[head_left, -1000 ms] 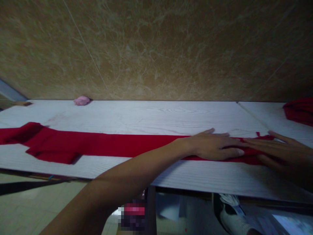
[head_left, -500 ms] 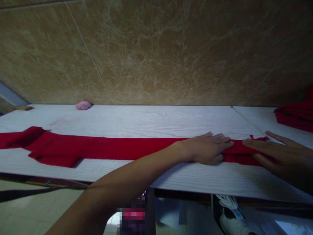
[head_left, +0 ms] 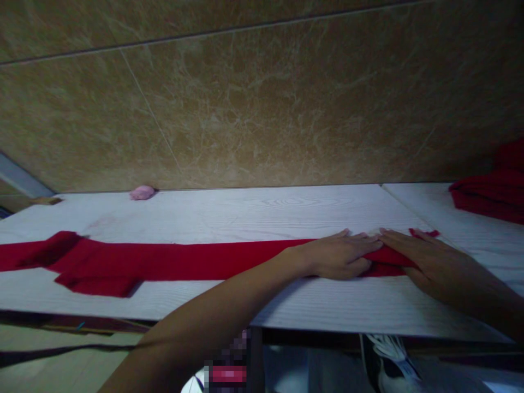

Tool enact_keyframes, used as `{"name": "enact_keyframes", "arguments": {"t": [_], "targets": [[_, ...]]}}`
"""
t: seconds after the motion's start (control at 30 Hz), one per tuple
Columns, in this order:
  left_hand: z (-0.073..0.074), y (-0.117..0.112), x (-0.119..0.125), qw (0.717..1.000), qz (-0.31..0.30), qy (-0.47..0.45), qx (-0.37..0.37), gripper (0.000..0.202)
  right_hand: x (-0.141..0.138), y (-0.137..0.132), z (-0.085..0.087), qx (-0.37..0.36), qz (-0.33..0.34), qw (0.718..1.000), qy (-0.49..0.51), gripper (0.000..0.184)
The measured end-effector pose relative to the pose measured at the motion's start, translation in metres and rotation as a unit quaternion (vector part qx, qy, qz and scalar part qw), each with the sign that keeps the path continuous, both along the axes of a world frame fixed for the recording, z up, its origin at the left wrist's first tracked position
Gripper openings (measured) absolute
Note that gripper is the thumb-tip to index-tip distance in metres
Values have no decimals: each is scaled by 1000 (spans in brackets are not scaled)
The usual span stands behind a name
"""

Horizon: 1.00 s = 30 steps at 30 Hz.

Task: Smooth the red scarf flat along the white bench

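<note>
A long strip of folded red cloth [head_left: 192,261] runs across the white wood-grain table [head_left: 229,218]. My left hand [head_left: 341,255] lies palm down on its right part, fingers stretched to the right. Close by, my right hand [head_left: 409,248] rests flat on the cloth's right end, its fingertips almost meeting those of the left. Between the hands a raised fold shows in the cloth. A small loose end sticks out behind my right hand. Toward the left, the strip has a bunched fold and a flap hanging to the near side.
A pile of red cloth [head_left: 487,194] sits at the right against the tiled wall [head_left: 262,109]. A small pink lump [head_left: 142,192] and a brown block [head_left: 47,201] lie along the back edge. Below the table's front edge is a shoe [head_left: 391,360].
My right hand has moved left along the cloth, closer to my left hand, and now lies flatter on it. The left hand stays on the cloth. The view has tilted up slightly.
</note>
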<state>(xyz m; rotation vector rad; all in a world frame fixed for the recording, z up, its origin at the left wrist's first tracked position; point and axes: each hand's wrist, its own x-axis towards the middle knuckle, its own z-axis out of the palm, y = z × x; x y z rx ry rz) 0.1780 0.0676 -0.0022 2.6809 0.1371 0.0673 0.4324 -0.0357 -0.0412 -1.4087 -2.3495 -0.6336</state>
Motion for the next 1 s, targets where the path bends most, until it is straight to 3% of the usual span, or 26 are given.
{"name": "enact_keyframes", "arguments": {"t": [0.13, 0.23, 0.4, 0.57, 0.8, 1.0], "targets": [[2, 0, -2, 1000, 8, -3, 11, 68, 9, -5, -5, -92, -74, 993, 13, 75], [5, -4, -4, 998, -4, 7, 56, 68, 17, -6, -10, -113, -113, 986, 44, 84], [4, -7, -6, 994, -24, 31, 105, 64, 33, -3, -17, -128, -77, 988, 46, 82], [-1, -4, -10, 994, -48, 9, 94, 59, 40, -1, -28, -110, -82, 990, 42, 79], [-8, -2, -15, 998, -35, -35, 23, 52, 11, -17, 11, -189, -113, 976, -6, 86], [-10, -1, -11, 998, -54, -40, 19, 49, 16, -23, 18, -184, -108, 974, -73, 90]]}}
